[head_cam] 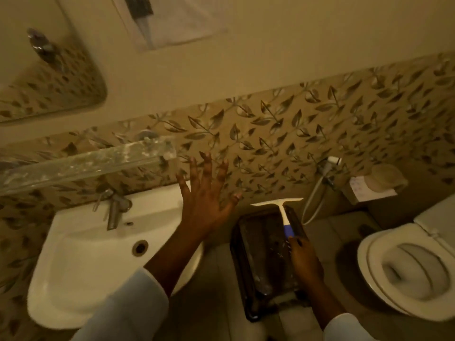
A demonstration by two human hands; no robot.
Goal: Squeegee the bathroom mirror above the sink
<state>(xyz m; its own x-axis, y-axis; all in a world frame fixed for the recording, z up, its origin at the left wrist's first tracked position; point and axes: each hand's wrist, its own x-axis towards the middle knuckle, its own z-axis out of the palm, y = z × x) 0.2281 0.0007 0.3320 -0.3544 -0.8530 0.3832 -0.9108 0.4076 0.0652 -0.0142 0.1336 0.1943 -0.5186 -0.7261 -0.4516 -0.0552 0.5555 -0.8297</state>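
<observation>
Head view: right hand [304, 259] grasps the T-shaped white-and-blue squeegee [283, 212] over a dark rectangular tray [248, 267]; left hand [205, 205] splayed, released

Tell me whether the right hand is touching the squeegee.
Touching. The head view shows the right hand with its fingertips on the blue end of the squeegee handle.

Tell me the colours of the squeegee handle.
White, with a blue grip on the squeegee handle; head view.

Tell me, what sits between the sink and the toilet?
In the head view, a dark tray stands between the sink and the toilet. The squeegee lies over it, its handle at the right hand.
</observation>
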